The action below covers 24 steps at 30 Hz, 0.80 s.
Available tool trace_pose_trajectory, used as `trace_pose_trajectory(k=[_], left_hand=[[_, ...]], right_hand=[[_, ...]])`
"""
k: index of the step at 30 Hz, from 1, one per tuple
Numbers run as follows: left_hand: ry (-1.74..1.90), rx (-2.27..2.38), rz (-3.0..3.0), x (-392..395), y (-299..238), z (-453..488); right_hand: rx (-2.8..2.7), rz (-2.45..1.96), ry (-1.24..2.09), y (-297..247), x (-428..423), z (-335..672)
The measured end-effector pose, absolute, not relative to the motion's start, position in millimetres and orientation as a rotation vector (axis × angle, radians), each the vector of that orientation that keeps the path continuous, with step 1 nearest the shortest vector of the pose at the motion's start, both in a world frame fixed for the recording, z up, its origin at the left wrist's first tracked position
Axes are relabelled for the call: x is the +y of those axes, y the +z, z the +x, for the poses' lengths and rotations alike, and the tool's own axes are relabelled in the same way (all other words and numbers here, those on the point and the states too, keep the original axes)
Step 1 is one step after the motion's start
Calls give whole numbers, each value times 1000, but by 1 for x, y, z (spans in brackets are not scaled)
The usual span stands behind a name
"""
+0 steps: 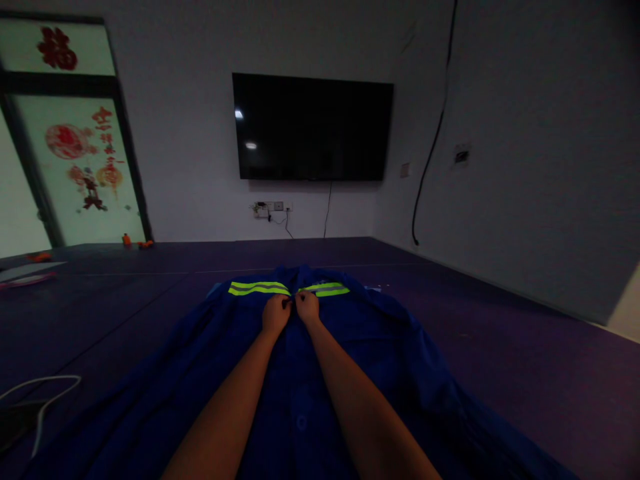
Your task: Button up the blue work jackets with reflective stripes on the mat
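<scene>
A dark blue work jacket [380, 340] lies spread out, front side up, with a yellow-green and grey reflective strip on each side of its chest. My left hand [277, 313] is closed on the jacket's front edge, just below the left strip [257, 288]. Close beside it, my right hand [308, 306] pinches the opposite edge by the right strip [330, 289]. A small dark bit shows at the fingers of each hand; I cannot make out what it is. Lower down the front, a round button [301, 423] is visible between my forearms.
The jacket rests on a purple floor [500, 333]. At lower left lie a white cable [55, 379] and a dark flat object [17, 427]. Small orange items [127, 240] stand by the glass door [40, 167]. A television [313, 127] hangs on the far wall, and a black cable [430, 153] dangles at right.
</scene>
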<state>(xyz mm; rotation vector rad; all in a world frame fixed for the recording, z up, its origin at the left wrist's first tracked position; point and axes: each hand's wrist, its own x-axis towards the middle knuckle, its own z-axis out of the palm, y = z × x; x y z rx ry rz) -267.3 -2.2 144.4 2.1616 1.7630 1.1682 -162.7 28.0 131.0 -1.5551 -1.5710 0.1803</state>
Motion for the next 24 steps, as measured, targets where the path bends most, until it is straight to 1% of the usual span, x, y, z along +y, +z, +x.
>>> trace_pose_trajectory(k=[17,24], left_hand=[[1110,1767,2172,-2,144,-268],[1082,1772,2232,-4,145,-268]], right_hand=[[-1555,-1514,183,127,32,-161],[-1527,-1427,286,125,31,-162]])
